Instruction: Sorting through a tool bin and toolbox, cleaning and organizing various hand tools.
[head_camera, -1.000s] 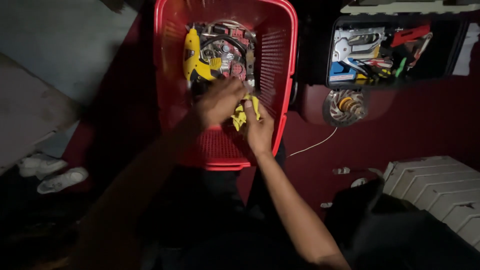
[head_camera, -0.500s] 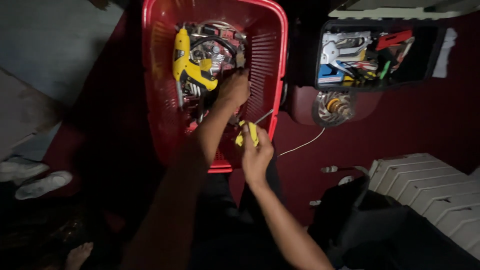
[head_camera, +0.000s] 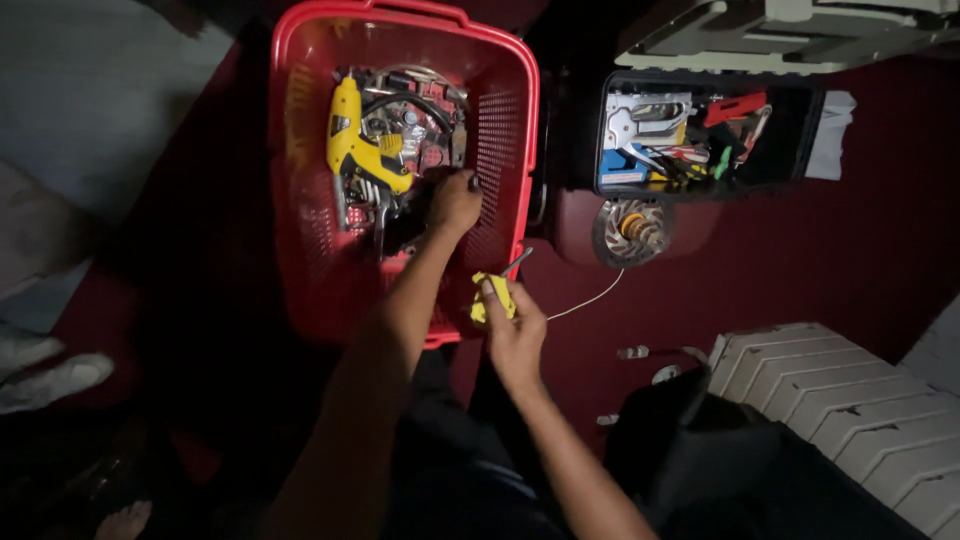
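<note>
Left hand (head_camera: 455, 203): reached into the red basket (head_camera: 505, 130), closed on a small dark item, too dim to identify.
Right hand (head_camera: 515, 325): clenched around a yellow-handled tool (head_camera: 493, 297), its dark tip pointing far-right, just outside the basket's near-right corner.
Yellow drill (head_camera: 352, 140): lay in the basket, left of the left hand.

L hand (head_camera: 455, 203) stretched fwd, prob. closed; R hand (head_camera: 512, 330) fisted, nearer body

No packages, signs or screens visible. Only candidate: a small dark label patch on the yellow drill (head_camera: 352, 140) in the red basket (head_camera: 505, 150); too small to make out.
</note>
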